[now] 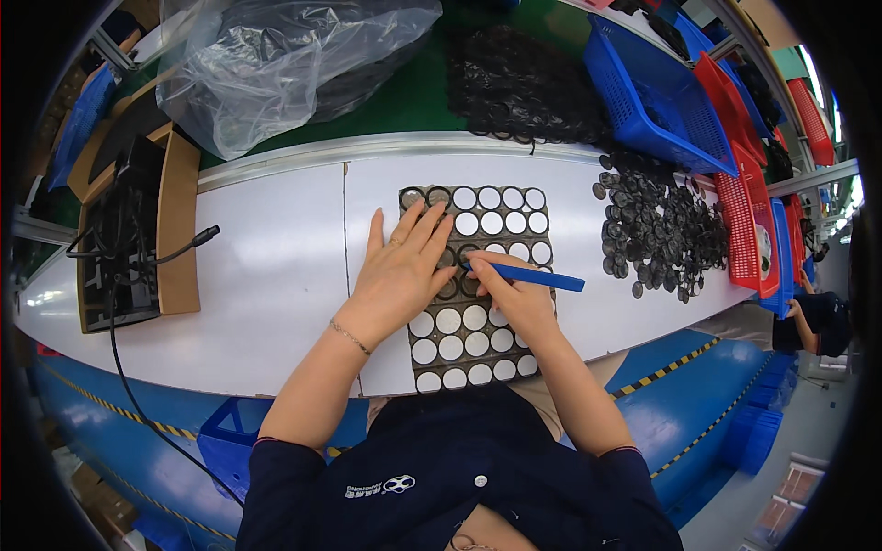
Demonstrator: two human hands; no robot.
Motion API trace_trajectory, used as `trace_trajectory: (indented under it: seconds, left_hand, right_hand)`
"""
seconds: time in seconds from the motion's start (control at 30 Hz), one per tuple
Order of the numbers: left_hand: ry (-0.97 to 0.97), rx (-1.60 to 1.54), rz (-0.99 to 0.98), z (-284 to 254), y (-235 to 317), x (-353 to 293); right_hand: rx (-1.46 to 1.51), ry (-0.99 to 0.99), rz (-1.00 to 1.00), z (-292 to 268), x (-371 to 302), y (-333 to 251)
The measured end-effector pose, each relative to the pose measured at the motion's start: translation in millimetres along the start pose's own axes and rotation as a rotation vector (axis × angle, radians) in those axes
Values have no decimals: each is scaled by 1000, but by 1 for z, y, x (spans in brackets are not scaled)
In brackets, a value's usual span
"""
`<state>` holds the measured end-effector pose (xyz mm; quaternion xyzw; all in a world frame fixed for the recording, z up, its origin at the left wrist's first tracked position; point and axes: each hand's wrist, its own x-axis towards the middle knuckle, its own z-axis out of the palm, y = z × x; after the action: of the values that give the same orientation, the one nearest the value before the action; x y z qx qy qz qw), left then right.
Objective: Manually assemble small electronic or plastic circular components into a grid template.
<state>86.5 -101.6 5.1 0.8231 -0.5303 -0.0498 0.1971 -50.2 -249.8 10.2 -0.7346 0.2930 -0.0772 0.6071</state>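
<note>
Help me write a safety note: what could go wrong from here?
The blue tool in the right hand sits close to the left hand; a slip might jab it. Black discs lie loose near the front edge of the table, so a nudge could drop some. The cable hangs over that edge and might snag.

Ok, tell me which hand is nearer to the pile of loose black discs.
Right. The right hand, holding a blue tool, is left of the black discs; the left hand is farther left, spread over the sheet of round cells.
</note>
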Motion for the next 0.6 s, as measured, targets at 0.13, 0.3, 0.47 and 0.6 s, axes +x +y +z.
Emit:
trace_trajectory:
  seconds: [0.13,0.3,0.47,0.6]
  left_hand:
    - [0,-6,2,0,-1,0]
    - [5,-3,-1,2,-1,-1]
    - [11,-1,11,0,0,0]
    - [9,13,13,1,0,-1]
  right_hand:
    - [1,6,22,1,-1,-4]
    - [15,11,75,1,-1,-9]
    - [-293,133,-246,8,-4,0]
    - [-892,323,-788,15,-8,-4]
